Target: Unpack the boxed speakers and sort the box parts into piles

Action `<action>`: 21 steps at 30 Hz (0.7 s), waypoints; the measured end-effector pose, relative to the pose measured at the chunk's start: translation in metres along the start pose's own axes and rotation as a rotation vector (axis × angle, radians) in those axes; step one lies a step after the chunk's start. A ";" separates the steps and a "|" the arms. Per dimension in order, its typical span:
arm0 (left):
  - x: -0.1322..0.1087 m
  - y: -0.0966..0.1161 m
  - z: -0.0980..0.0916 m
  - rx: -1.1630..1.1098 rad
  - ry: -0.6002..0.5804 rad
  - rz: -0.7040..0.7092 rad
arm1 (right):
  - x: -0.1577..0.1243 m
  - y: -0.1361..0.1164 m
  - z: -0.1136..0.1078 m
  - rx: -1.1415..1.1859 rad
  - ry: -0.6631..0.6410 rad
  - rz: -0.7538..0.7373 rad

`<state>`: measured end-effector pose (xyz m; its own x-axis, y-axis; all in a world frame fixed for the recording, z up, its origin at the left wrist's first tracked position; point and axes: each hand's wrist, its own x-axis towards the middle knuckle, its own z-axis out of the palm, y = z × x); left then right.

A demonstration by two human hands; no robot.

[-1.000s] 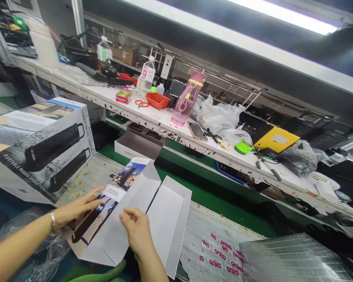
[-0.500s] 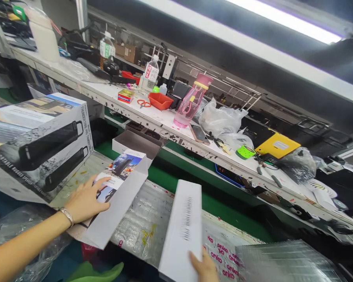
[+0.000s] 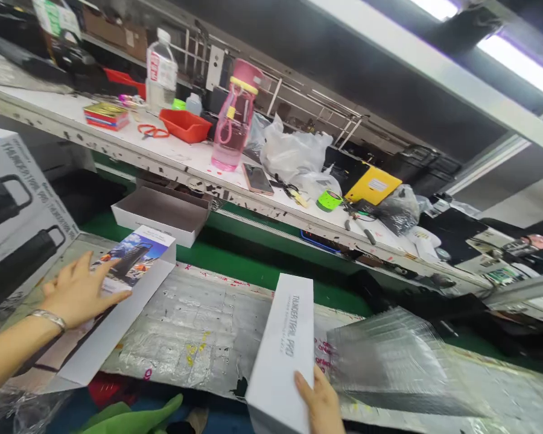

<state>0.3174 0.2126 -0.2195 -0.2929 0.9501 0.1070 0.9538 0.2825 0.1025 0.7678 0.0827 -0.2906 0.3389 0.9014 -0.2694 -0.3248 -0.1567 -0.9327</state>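
My left hand, fingers spread, rests on a printed carton sleeve that shows a picture of a black speaker. In my right hand is a long white box with "THUNDERTRAIL PRO" lettering on its side, gripped near its lower end and tilted above the bench. An open box tray with a grey-brown inside sits behind the sleeve. A large speaker carton, partly cut off, stands at the left. Clear bubble wrap or plastic lies right of the white box.
On the shelf stand a pink bottle, a red tray, a phone, plastic bags and green tape. Taped sheeting covers the bench front. A green leaf-like object shows below.
The view has swung right, so things appear further left. The white box has turned in my right hand, and its lettering now reads clearly. My left hand stays on the sleeve.
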 end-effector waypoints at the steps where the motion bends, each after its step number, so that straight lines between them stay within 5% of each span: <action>1: 0.001 0.016 -0.003 0.007 0.057 0.031 | 0.002 0.001 0.019 0.012 -0.058 0.029; 4: -0.003 0.080 0.000 -0.058 0.129 0.233 | 0.013 0.010 0.062 -0.024 -0.265 0.094; 6: -0.018 0.128 0.015 -0.141 -0.001 0.462 | 0.024 0.018 0.066 -0.101 -0.267 0.034; 8: -0.044 0.174 0.037 -0.248 -0.205 0.697 | 0.035 0.023 0.047 -0.137 -0.177 -0.009; 12: -0.103 0.265 0.072 -0.465 -0.484 1.006 | 0.044 0.017 -0.045 -0.038 0.168 -0.093; 15: -0.134 0.353 0.064 -0.572 -0.569 1.280 | 0.039 -0.010 -0.127 -0.064 0.623 -0.282; 18: -0.163 0.460 0.031 -0.694 -0.435 1.530 | 0.038 -0.050 -0.194 -0.104 0.946 -0.447; 21: -0.199 0.559 -0.003 -0.733 -0.258 1.644 | 0.051 -0.086 -0.238 -0.049 1.015 -0.457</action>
<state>0.9087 0.1815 -0.1809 0.8951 0.1858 0.4052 -0.0105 -0.9000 0.4358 1.0231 0.0455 -0.2813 0.9896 0.1340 0.0519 0.0428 0.0702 -0.9966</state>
